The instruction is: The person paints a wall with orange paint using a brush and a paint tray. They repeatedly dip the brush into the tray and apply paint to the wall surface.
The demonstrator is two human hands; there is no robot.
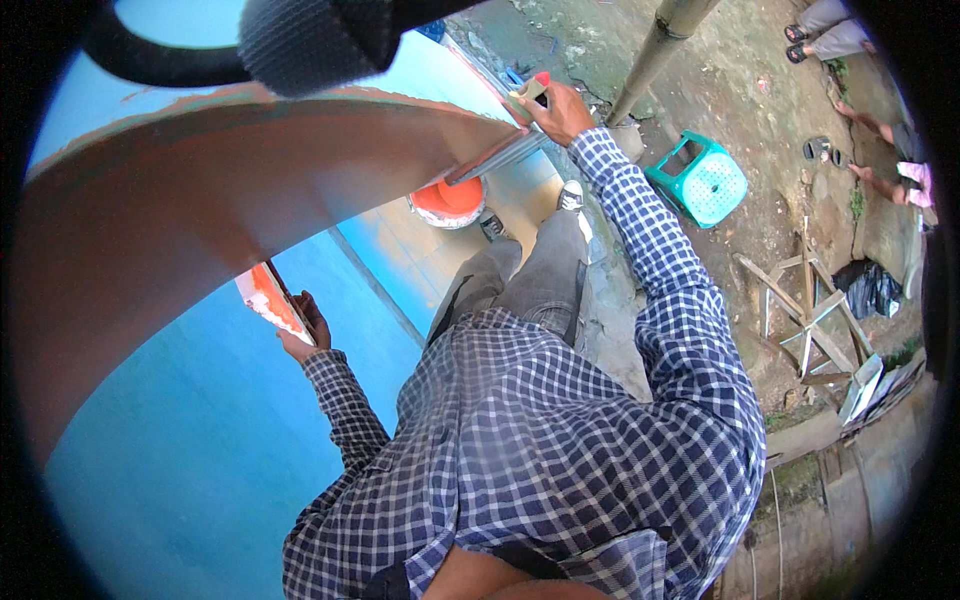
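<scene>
My right hand grips a paintbrush with a pale body and a red end, at the far end of a brown-painted ledge. The brush's tip appears to be against the ledge's edge, though contact is hard to tell. My left hand holds a flat piece smeared with orange and white paint, below the ledge's near edge and in front of the blue wall. A bucket of orange paint stands on the tiled floor by my feet, partly hidden by the ledge.
A bamboo pole rises beyond my right hand. On the ground at right are a green plastic stool, a wooden frame, a black plastic bag and sandals. Other people's legs show at the upper right.
</scene>
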